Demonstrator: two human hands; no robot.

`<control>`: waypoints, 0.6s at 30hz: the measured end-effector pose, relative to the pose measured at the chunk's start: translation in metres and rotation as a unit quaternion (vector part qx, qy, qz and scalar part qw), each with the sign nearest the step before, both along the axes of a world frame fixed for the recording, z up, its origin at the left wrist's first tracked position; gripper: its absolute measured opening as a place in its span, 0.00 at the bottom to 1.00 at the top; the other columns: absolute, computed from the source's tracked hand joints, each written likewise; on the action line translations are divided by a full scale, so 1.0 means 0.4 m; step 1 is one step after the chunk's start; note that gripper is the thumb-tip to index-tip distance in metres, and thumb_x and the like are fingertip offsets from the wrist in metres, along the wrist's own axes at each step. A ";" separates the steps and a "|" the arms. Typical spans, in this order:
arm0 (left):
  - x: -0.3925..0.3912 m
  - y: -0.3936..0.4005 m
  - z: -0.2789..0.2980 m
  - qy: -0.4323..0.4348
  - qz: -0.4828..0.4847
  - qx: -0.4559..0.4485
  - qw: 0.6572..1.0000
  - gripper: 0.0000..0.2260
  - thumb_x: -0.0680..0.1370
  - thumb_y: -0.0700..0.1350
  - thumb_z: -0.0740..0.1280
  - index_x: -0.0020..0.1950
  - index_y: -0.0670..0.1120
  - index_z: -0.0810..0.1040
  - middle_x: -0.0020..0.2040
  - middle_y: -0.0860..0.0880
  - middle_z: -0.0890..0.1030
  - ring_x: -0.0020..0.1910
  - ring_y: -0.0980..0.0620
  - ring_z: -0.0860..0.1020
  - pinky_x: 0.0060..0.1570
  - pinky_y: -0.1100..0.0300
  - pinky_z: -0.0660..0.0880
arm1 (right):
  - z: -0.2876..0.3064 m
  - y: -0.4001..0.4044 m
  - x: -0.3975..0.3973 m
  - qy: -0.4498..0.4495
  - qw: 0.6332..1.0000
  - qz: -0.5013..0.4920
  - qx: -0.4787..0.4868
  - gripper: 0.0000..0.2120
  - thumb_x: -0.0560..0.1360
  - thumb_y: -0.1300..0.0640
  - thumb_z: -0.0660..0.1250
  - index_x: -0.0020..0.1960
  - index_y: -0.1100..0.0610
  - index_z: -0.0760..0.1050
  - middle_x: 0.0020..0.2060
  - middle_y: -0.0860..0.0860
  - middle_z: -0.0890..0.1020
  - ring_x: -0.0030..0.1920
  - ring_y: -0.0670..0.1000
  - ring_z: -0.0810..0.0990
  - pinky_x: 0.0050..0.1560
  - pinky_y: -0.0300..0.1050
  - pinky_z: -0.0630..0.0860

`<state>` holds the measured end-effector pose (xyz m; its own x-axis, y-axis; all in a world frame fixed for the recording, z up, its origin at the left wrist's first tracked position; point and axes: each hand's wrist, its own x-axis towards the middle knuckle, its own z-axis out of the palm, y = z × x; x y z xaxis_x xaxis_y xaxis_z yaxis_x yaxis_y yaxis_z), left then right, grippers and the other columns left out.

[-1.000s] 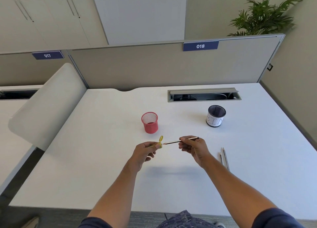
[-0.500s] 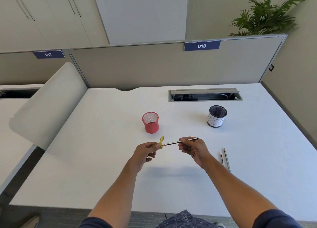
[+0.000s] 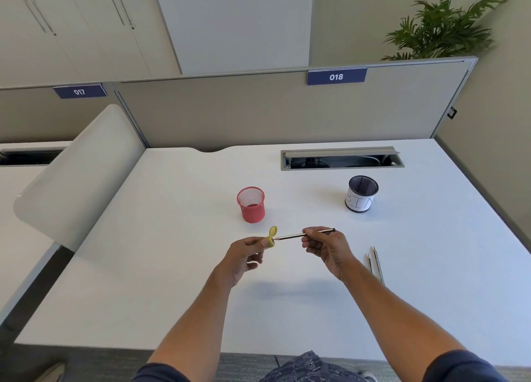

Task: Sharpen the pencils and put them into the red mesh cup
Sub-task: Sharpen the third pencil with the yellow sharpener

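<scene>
Pencil (image 3: 298,234) tip meets the mouth of the yellow sharpener (image 3: 271,240), held in the air over the white desk (image 3: 172,266), just in front of the red mesh cup (image 3: 251,204). Twisting at an angle could likely snap the lead, and a loose hold might let the small sharpener slip. Left hand (image 3: 244,256) pinches the sharpener between thumb and curled fingers. Right hand (image 3: 326,248) pinches the pencil near its far end, fingers curled. Two more pencils (image 3: 373,262) lie on the desk to the right
</scene>
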<state>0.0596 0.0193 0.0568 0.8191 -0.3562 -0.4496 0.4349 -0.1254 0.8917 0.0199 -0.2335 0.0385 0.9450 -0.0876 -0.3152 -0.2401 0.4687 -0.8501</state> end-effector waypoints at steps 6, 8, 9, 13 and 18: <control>-0.002 -0.004 0.003 0.004 0.002 -0.004 1.000 0.20 0.65 0.59 0.77 0.51 0.48 0.88 0.36 0.51 0.75 0.35 0.53 0.72 0.40 0.58 0.66 | 0.003 -0.005 -0.004 -0.009 1.000 0.005 -0.001 0.11 0.68 0.58 0.78 0.48 0.63 0.85 0.40 0.62 0.85 0.37 0.56 0.85 0.38 0.43 0.81; -0.001 -0.002 0.002 0.004 0.002 -0.001 1.000 0.19 0.67 0.58 0.77 0.52 0.47 0.88 0.36 0.51 0.75 0.35 0.53 0.72 0.40 0.58 0.66 | 0.002 -0.007 -0.002 -0.018 1.000 0.006 -0.013 0.08 0.71 0.60 0.77 0.48 0.63 0.85 0.40 0.62 0.85 0.38 0.57 0.85 0.39 0.43 0.81; -0.001 0.001 0.002 0.004 0.002 0.004 1.000 0.20 0.67 0.58 0.77 0.53 0.46 0.87 0.36 0.51 0.75 0.34 0.53 0.72 0.40 0.58 0.66 | 0.002 -0.008 -0.001 -0.025 0.999 0.008 -0.022 0.08 0.72 0.61 0.76 0.48 0.64 0.85 0.40 0.63 0.85 0.38 0.57 0.85 0.39 0.44 0.81; 0.000 0.009 -0.004 0.003 0.001 0.023 1.000 0.20 0.70 0.57 0.76 0.55 0.44 0.87 0.35 0.51 0.75 0.35 0.53 0.72 0.41 0.58 0.66 | 0.009 -0.008 0.003 -0.056 0.996 0.018 -0.067 0.15 0.68 0.56 0.80 0.49 0.65 0.85 0.40 0.65 0.84 0.39 0.60 0.84 0.40 0.46 0.80; 0.001 0.012 -0.007 0.006 0.008 0.015 1.000 0.13 0.74 0.54 0.76 0.52 0.47 0.88 0.35 0.51 0.75 0.34 0.53 0.72 0.40 0.57 0.67 | 0.013 -0.006 0.009 -0.090 0.993 0.041 -0.064 0.18 0.67 0.55 0.81 0.50 0.67 0.84 0.40 0.66 0.84 0.39 0.62 0.84 0.42 0.47 0.80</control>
<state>0.0598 0.0241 0.0540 0.8192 -0.3292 -0.4696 0.4480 -0.1440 0.8824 0.0237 -0.2361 0.0438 0.9906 -0.0373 -0.1315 -0.1113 0.3389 -0.9342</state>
